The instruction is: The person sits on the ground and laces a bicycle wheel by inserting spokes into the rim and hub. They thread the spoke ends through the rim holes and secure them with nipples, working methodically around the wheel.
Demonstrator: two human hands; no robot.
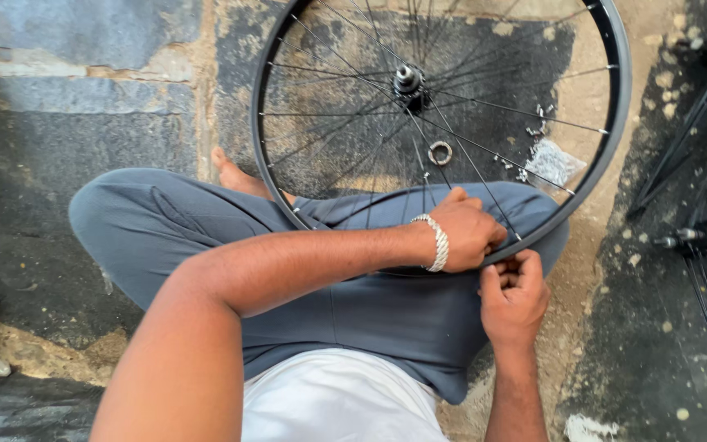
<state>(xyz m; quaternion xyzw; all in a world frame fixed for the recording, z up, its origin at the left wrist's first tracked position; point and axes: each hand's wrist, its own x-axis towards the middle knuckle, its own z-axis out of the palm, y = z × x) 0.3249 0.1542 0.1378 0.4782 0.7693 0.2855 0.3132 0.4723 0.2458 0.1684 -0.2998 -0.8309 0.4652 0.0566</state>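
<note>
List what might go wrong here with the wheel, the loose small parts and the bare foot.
1. The small silver parts lie loose on the rough stone floor inside the bicycle wheel rim; a shift of the wheel could scatter them.
2. The bare foot rests close under the rim and spokes, so it could get pinched.
3. The left hand and right hand work close together at the rim's near edge; fingers might catch between spokes.
</note>
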